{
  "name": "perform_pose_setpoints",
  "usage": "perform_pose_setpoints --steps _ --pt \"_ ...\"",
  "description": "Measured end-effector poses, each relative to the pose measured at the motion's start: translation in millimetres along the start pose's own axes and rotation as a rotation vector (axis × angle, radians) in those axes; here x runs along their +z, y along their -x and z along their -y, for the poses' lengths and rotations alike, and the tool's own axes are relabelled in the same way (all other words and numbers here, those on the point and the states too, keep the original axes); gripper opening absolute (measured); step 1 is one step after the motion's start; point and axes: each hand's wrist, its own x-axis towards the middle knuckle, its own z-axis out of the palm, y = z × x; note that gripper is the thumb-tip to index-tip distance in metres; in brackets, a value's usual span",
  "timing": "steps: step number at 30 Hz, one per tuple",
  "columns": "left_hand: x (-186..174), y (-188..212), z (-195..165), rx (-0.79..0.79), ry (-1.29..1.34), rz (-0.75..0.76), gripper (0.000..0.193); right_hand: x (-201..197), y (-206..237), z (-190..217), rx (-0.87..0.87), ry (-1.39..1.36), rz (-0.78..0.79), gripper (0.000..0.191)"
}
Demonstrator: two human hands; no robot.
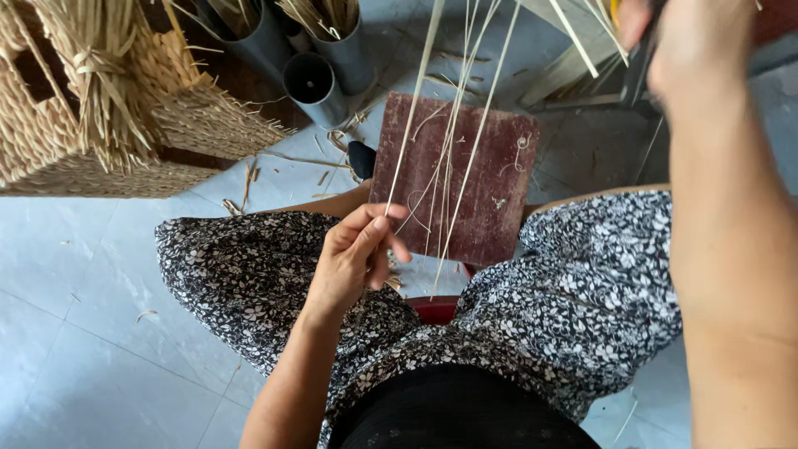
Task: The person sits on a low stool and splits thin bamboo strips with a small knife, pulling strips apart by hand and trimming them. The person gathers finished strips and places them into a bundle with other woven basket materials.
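Straw strips [453, 125] pinched in left hand [353, 254], right hand [690, 50] gripping their tops, over brown board [490, 183].

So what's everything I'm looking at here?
straw strands: a thin bunch, pale, running from the top down to the lap
board: one, dark red-brown, between the knees
woven basketwork: one, straw-coloured, top left
tubes: about three, grey, holding straw, top middle
floor: pale grey tiles, with straw scraps
left hand: pinching strand ends
right hand: raised top right, gripping the strands' upper part
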Motion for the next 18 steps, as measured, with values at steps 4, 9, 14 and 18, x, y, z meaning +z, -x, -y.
perform_pose_setpoints --steps 4,9,14,18 --pt "13.6 -8.0 -5.9 0.043 0.020 0.017 0.031 84.9 51.9 58.3 0.156 0.177 0.385 0.030" --pt "27.9 -10.6 -9.6 -0.002 -0.001 0.087 0.030 133.9 76.5 84.9 0.374 0.098 0.691 0.045" --pt "32.8 -12.1 -11.6 0.071 -0.103 0.082 0.029 141.6 82.8 71.2 0.433 0.009 0.707 0.030" --pt "38.1 -19.5 -14.6 0.101 -0.086 0.013 0.026 145.9 93.4 66.8 0.482 -0.028 0.714 0.027"
